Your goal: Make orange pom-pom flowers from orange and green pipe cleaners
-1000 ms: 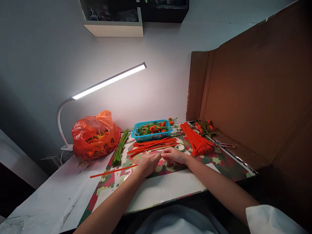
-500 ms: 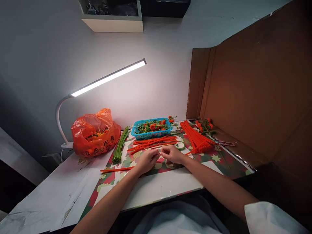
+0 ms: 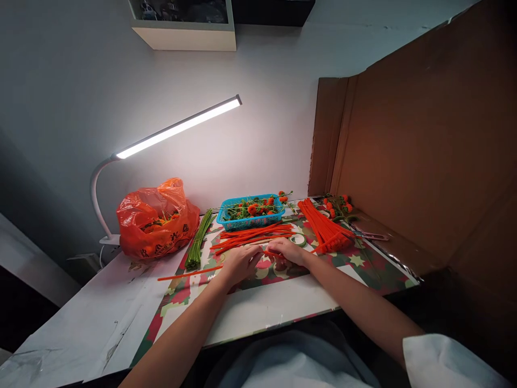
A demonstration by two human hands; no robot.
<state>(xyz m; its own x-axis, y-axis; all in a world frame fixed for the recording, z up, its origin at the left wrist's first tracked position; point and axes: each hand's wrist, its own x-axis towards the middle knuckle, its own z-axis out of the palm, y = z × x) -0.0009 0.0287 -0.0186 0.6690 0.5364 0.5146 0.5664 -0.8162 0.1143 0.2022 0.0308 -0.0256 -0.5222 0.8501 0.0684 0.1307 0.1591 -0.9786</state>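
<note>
My left hand (image 3: 242,262) and my right hand (image 3: 286,251) are close together, low over the patterned table cover. Both have fingers closed in a pinch on an orange pipe cleaner (image 3: 189,273). Its long part sticks out to the left past my left wrist, and a short orange piece shows between my fingertips. Just behind my hands lies a loose row of orange pipe cleaners (image 3: 254,235). A roll of green tape (image 3: 299,240) is beside my right hand. Farther right, a fanned bundle of orange pipe cleaners (image 3: 325,229) rests on the table.
A blue basket (image 3: 231,226) holds orange flowers with green stems. Left of it are a bundle of green pipe cleaners (image 3: 198,242) and an orange plastic bag (image 3: 155,221). A lit lamp (image 3: 181,128) leans overhead. Orange flowers (image 3: 338,206), scissors (image 3: 374,236) and a cardboard wall (image 3: 420,151) stand right.
The orange pipe cleaner's left end has shifted outward and tilted. An orange piece now shows between my fingertips, and my right hand has turned slightly over it.
</note>
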